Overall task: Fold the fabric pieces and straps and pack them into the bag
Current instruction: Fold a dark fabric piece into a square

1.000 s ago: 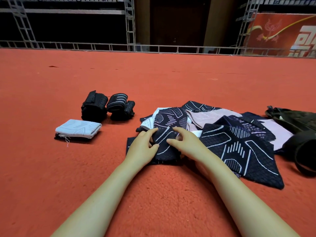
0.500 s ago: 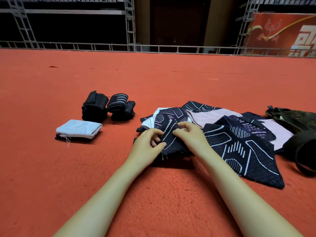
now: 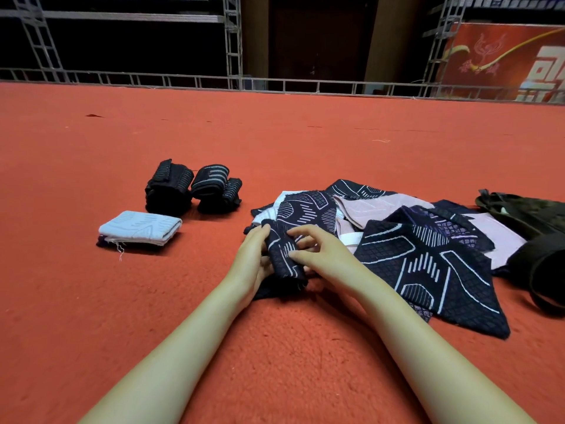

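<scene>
A small dark navy fabric piece (image 3: 282, 255) with white lines stands folded between my hands on the red carpet. My left hand (image 3: 255, 261) holds its left side, and my right hand (image 3: 318, 252) grips its right side with curled fingers. Behind and to the right lies a loose pile of navy and pale pink fabric pieces (image 3: 412, 240). A folded light blue piece (image 3: 139, 229) rests at the left. Two rolled black straps (image 3: 192, 188) stand behind it. The dark olive bag (image 3: 532, 215) lies at the far right.
Red carpet (image 3: 275, 133) spreads all around. A black loop strap of the bag (image 3: 547, 273) lies at the right edge. A low metal truss rail (image 3: 275, 84) runs along the carpet's far edge, with a red banner (image 3: 504, 59) behind it.
The navy piece lay flat under my hands; both hands have gathered it upward and folded it narrower, lifting its near edge off the carpet.
</scene>
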`<state>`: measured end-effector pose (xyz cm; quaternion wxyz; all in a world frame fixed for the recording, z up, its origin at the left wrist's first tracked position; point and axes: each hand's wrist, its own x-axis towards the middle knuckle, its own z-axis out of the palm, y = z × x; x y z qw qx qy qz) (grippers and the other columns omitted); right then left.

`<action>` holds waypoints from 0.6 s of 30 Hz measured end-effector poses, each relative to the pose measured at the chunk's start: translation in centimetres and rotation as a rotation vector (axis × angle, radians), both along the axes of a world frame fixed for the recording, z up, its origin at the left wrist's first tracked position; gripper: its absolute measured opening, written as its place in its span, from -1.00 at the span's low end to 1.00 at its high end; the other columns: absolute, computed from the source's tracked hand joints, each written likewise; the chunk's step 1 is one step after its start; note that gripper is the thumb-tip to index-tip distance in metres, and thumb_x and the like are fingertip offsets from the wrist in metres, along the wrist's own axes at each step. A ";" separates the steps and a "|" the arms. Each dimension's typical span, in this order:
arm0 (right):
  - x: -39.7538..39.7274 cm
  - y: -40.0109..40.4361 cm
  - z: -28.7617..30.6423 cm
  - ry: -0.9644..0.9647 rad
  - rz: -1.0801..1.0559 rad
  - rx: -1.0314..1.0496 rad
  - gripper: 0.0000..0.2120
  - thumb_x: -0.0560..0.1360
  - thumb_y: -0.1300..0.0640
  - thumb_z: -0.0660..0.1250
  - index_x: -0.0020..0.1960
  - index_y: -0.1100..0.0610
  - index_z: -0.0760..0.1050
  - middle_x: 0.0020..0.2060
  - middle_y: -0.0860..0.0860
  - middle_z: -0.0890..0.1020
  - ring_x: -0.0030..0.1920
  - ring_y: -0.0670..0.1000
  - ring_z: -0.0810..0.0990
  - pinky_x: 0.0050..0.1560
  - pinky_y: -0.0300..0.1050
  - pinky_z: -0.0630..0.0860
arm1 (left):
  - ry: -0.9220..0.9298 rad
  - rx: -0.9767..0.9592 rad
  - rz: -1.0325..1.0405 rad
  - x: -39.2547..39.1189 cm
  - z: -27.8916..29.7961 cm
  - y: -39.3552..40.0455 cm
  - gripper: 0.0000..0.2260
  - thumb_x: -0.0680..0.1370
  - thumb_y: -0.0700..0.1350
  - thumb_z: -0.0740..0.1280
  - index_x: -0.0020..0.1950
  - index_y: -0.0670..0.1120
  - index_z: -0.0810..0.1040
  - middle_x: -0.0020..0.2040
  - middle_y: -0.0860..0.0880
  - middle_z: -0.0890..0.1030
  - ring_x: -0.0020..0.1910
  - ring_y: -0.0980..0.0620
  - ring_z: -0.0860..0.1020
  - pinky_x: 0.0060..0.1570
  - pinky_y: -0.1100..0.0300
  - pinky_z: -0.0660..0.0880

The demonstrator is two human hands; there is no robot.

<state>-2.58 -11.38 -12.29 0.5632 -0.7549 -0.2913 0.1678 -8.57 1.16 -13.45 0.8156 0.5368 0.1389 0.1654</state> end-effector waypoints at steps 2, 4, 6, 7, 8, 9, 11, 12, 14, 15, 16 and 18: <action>-0.2 0.2 -0.1 0.021 -0.024 -0.036 -0.63 0.49 0.16 0.37 0.26 -0.04 0.42 -0.04 0.03 0.55 -0.25 -0.04 0.55 -0.24 -0.16 0.55 | -0.047 -0.023 0.019 0.0 0.0 -0.2 -0.81 0.62 -0.15 0.13 0.11 -0.10 0.51 0.00 -0.10 0.65 -0.06 -0.05 0.62 0.07 -0.03 0.53; -0.3 0.2 -0.3 0.119 -0.011 -0.035 -0.57 0.49 0.07 0.38 0.32 -0.06 0.35 -0.01 0.08 0.60 -0.25 0.02 0.58 -0.20 -0.05 0.57 | -0.078 -0.023 0.055 0.1 0.1 0.0 -0.77 0.60 -0.23 0.12 0.19 -0.14 0.49 0.04 -0.12 0.63 -0.03 -0.05 0.61 0.03 0.04 0.54; -0.5 0.4 -0.4 0.205 0.034 -0.025 -0.59 0.50 0.03 0.36 0.31 -0.03 0.35 0.02 0.16 0.63 -0.24 0.07 0.58 -0.20 -0.03 0.55 | -0.056 0.111 0.105 0.2 0.0 0.4 -0.72 0.59 -0.26 0.13 0.28 -0.12 0.45 0.08 -0.10 0.60 -0.01 0.00 0.58 0.05 0.11 0.51; -0.5 0.5 -0.5 0.218 0.052 -0.024 -0.63 0.52 0.04 0.34 0.29 -0.01 0.36 -0.04 0.15 0.65 -0.29 0.03 0.56 -0.26 -0.13 0.51 | -0.015 0.270 0.139 0.3 -0.2 0.8 -0.68 0.59 -0.27 0.15 0.32 -0.10 0.42 0.12 -0.07 0.58 0.02 0.03 0.55 0.08 0.14 0.47; -0.6 0.6 -0.6 0.213 0.053 -0.031 -0.65 0.53 0.05 0.34 0.28 -0.02 0.34 -0.14 0.10 0.64 -0.37 -0.02 0.54 -0.36 -0.22 0.46 | 0.046 0.478 0.177 0.4 -0.5 1.4 -0.63 0.57 -0.28 0.16 0.37 -0.08 0.37 0.17 -0.05 0.54 0.07 0.04 0.51 0.13 0.17 0.42; -0.6 0.7 -0.7 0.205 0.042 -0.043 -0.61 0.53 0.06 0.34 0.31 -0.03 0.32 -0.22 0.03 0.59 -0.42 -0.06 0.50 -0.44 -0.27 0.41 | 0.118 0.704 0.213 0.5 -0.8 2.0 -0.59 0.55 -0.27 0.18 0.40 -0.06 0.34 0.21 -0.03 0.49 0.14 0.04 0.46 0.18 0.19 0.36; -0.5 0.8 -0.9 0.170 0.018 -0.084 -0.52 0.50 0.06 0.37 0.37 -0.04 0.30 -0.27 -0.02 0.50 -0.44 -0.07 0.47 -0.46 -0.26 0.38 | 0.241 1.025 0.258 0.6 -1.5 3.2 -0.54 0.50 -0.26 0.21 0.39 -0.02 0.36 0.24 -0.05 0.44 0.24 -0.03 0.39 0.27 0.17 0.27; -0.6 0.8 -0.9 0.143 0.012 -0.110 -0.50 0.49 0.06 0.39 0.38 -0.03 0.31 -0.24 -0.01 0.49 -0.43 -0.08 0.46 -0.44 -0.26 0.39 | 0.301 1.083 0.257 0.6 -1.8 3.7 -0.56 0.48 -0.24 0.22 0.36 0.00 0.40 0.24 -0.09 0.44 0.26 -0.08 0.39 0.28 0.15 0.25; -0.6 0.9 -0.9 0.088 0.006 -0.142 -0.50 0.48 0.07 0.40 0.37 -0.02 0.32 -0.20 -0.02 0.48 -0.43 -0.12 0.46 -0.43 -0.29 0.40 | 0.386 1.073 0.204 0.7 -2.1 4.4 -0.60 0.48 -0.20 0.23 0.31 0.03 0.46 0.20 -0.12 0.45 0.25 -0.12 0.40 0.30 0.12 0.27; -0.7 1.0 -1.0 0.059 0.005 -0.143 -0.51 0.48 0.09 0.40 0.36 -0.02 0.34 -0.21 -0.04 0.49 -0.44 -0.15 0.46 -0.44 -0.31 0.39 | 0.405 1.056 0.171 0.6 -2.1 4.6 -0.61 0.48 -0.19 0.23 0.30 0.03 0.47 0.19 -0.13 0.46 0.24 -0.12 0.40 0.31 0.10 0.29; -0.7 1.1 -1.1 0.036 0.004 -0.137 -0.53 0.48 0.12 0.40 0.35 -0.02 0.35 -0.24 -0.06 0.49 -0.46 -0.19 0.46 -0.45 -0.32 0.39 | 0.407 1.050 0.148 0.6 -2.1 4.6 -0.61 0.48 -0.19 0.22 0.29 0.03 0.47 0.19 -0.13 0.46 0.25 -0.11 0.40 0.31 0.07 0.30; -0.7 1.1 -1.3 0.008 -0.006 -0.122 -0.53 0.47 0.16 0.41 0.34 -0.01 0.38 -0.25 -0.08 0.51 -0.45 -0.21 0.48 -0.44 -0.33 0.39 | 0.361 1.018 0.152 0.7 -2.0 4.6 -0.60 0.47 -0.23 0.21 0.29 0.01 0.46 0.22 -0.12 0.47 0.25 -0.08 0.41 0.32 0.06 0.31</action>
